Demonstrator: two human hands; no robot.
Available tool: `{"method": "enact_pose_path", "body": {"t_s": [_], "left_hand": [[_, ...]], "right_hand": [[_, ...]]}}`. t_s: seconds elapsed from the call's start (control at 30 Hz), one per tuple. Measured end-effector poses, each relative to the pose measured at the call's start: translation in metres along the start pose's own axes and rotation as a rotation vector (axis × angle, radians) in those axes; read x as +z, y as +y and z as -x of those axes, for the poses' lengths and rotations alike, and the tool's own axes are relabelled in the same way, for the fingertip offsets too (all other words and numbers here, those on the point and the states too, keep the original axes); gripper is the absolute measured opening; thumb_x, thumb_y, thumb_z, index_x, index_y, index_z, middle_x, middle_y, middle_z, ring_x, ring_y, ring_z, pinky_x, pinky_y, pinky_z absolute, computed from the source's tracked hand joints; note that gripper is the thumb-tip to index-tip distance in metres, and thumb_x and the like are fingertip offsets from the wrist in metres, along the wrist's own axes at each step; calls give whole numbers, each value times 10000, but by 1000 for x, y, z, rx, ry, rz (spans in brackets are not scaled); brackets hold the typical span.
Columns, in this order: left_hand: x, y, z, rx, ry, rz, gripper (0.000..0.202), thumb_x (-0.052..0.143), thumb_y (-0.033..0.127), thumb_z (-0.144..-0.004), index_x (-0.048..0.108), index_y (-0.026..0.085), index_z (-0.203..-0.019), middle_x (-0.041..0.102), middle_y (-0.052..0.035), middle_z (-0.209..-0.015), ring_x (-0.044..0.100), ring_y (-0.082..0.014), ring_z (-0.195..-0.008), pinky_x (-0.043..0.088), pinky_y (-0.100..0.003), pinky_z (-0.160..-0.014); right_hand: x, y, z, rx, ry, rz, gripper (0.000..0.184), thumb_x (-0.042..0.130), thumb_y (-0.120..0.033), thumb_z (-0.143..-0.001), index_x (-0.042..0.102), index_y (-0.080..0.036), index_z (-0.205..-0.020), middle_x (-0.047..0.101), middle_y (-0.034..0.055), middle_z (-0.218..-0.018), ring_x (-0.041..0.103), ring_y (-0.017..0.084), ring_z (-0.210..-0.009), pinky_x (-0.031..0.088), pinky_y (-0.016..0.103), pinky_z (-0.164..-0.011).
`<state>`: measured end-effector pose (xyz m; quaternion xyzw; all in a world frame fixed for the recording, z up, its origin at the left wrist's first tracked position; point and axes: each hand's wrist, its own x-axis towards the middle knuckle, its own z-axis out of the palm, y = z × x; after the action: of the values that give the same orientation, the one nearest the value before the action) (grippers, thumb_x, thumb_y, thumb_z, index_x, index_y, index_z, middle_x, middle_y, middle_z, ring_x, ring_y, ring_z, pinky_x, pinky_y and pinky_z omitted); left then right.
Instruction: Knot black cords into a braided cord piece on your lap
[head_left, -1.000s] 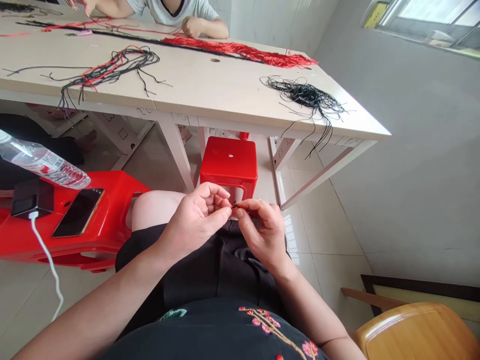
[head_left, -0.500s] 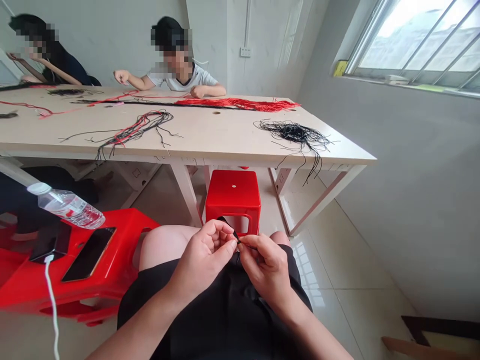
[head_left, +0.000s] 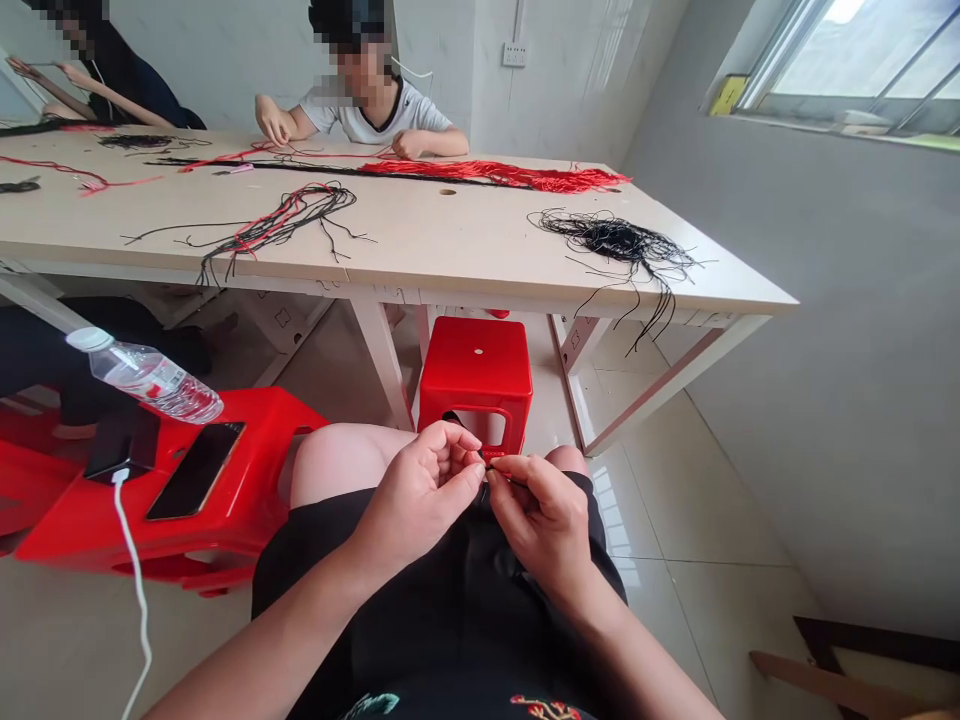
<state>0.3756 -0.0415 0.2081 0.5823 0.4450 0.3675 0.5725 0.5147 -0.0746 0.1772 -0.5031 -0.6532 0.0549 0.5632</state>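
My left hand (head_left: 424,490) and my right hand (head_left: 544,515) meet above my lap, fingertips pinched together on a short piece of thin black cord (head_left: 489,466). Both hands are closed in a pinch over my black skirt. A red plastic stool (head_left: 475,372) stands on the floor just beyond my hands, under the table (head_left: 420,235).
On the table lie a black cord tangle (head_left: 615,240), a red cord bundle (head_left: 510,177) and mixed red and black cords (head_left: 277,222). Two people sit at its far side. At left a red stool (head_left: 247,500) holds a water bottle (head_left: 146,375), a phone (head_left: 196,483) and a charger with a white cable.
The view tilted up from the lap to take in the table and the people, then dipped slightly. My hands stayed pinched together on the cord.
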Motion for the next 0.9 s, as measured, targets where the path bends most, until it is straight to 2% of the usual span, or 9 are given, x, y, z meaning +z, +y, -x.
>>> {"method": "enact_pose_path", "body": {"t_s": [0.5, 0.67, 0.9], "left_hand": [[-3, 7, 2, 13, -1, -84, 88, 560, 213, -794, 529, 187, -872, 548, 17, -799, 527, -95, -762, 469, -225, -735], [-1, 15, 5, 11, 12, -77, 104, 583, 210, -761, 535, 179, -848, 549, 19, -768, 533, -102, -737, 485, -235, -724], [-2, 13, 4, 56, 15, -101, 111, 589, 212, -751, 557, 181, -853, 566, 9, -778, 553, -115, -749, 486, -242, -731]], "right_hand": [[8, -1, 4, 37, -9, -91, 85, 536, -144, -825, 616, -172, -813, 632, 14, -653, 573, 110, -546, 477, 212, -514], [7, -2, 3, -7, 8, -98, 98, 536, -134, -817, 619, -183, -837, 649, 6, -675, 592, 107, -559, 486, 202, -524], [4, -7, 0, -18, 14, -138, 119, 532, -121, -806, 627, -187, -836, 656, 1, -685, 597, 102, -577, 485, 191, -530]]}}
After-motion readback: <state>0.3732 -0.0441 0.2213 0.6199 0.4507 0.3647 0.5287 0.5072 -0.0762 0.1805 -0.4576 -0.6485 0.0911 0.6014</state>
